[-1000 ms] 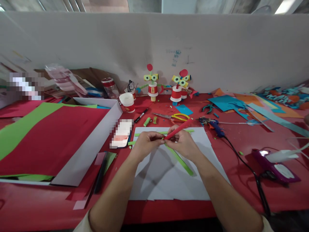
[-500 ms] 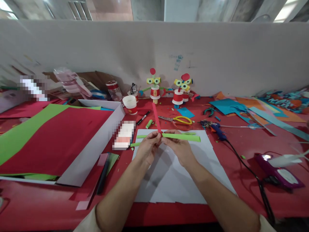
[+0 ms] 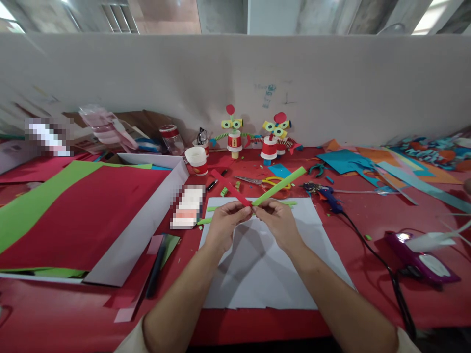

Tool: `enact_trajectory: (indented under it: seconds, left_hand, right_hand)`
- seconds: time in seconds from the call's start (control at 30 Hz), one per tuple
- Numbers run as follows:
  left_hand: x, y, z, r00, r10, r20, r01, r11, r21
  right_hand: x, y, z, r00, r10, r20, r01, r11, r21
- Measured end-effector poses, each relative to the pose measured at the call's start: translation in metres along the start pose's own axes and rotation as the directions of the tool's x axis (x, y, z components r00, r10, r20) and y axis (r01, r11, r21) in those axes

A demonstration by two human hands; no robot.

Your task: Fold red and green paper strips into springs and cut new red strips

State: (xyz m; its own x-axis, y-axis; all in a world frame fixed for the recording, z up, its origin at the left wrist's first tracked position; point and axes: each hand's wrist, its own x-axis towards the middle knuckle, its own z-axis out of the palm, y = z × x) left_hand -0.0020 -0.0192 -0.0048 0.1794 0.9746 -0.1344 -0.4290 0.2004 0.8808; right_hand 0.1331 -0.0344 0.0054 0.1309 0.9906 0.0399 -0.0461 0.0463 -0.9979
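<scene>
A red paper strip [image 3: 231, 188] and a green paper strip [image 3: 280, 185] meet end to end between my fingertips, spreading in a V away from me. My left hand [image 3: 228, 220] pinches the joined ends by the red strip. From the other side my right hand [image 3: 276, 220] is closed on the same join, near the green strip. The fold itself is mostly hidden by my fingers. Beneath my hands lies a white sheet [image 3: 261, 274], with more green strips [image 3: 206, 221] along its far edge.
Yellow-handled scissors [image 3: 275, 183], a black marker [image 3: 212, 185] and a blue glue gun [image 3: 331, 197] with a cord lie beyond the sheet. Paper-cup figures [image 3: 234, 140] stand by the wall. At left is a white box [image 3: 140, 235] of coloured paper; a purple power strip [image 3: 419, 260] sits at right.
The red strip has swung from pointing right to pointing up and left. The green strip went from pointing toward me to rightward, then up and right. Both hands stay at the join.
</scene>
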Motion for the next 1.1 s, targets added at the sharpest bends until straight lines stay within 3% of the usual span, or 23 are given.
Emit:
enact_trajectory:
  seconds: [0.2, 0.3, 0.53, 0.7, 0.87, 1.1]
  left_hand:
    - [-0.003, 0.002, 0.004, 1.000, -0.014, -0.019, 0.015, 0.998, 0.057]
    - [-0.003, 0.000, 0.005, 0.998, -0.003, -0.057, 0.006, 0.999, 0.047]
    - [0.003, -0.002, 0.001, 0.995, -0.031, -0.096, 0.027, 0.999, -0.045]
    - [0.003, 0.002, -0.002, 0.998, -0.046, -0.047, 0.045, 0.998, -0.041]
    - [0.001, 0.006, -0.003, 0.994, -0.109, 0.003, 0.109, 0.994, 0.002]
    - [-0.001, 0.011, -0.002, 0.982, -0.186, -0.004, 0.186, 0.982, -0.024]
  right_hand:
    - [0.001, 0.001, 0.003, 0.981, 0.189, 0.053, -0.195, 0.961, 0.194]
    - [-0.002, 0.003, 0.010, 0.972, 0.231, 0.036, -0.232, 0.936, 0.265]
    - [-0.004, 0.004, 0.008, 0.990, 0.131, 0.050, -0.137, 0.980, 0.144]
    - [0.002, 0.004, 0.000, 0.994, 0.056, 0.097, -0.062, 0.996, 0.058]
    - [0.001, 0.003, 0.001, 0.981, 0.029, 0.192, -0.046, 0.995, 0.087]
    - [0.003, 0.006, -0.002, 0.979, 0.024, 0.201, -0.053, 0.989, 0.141]
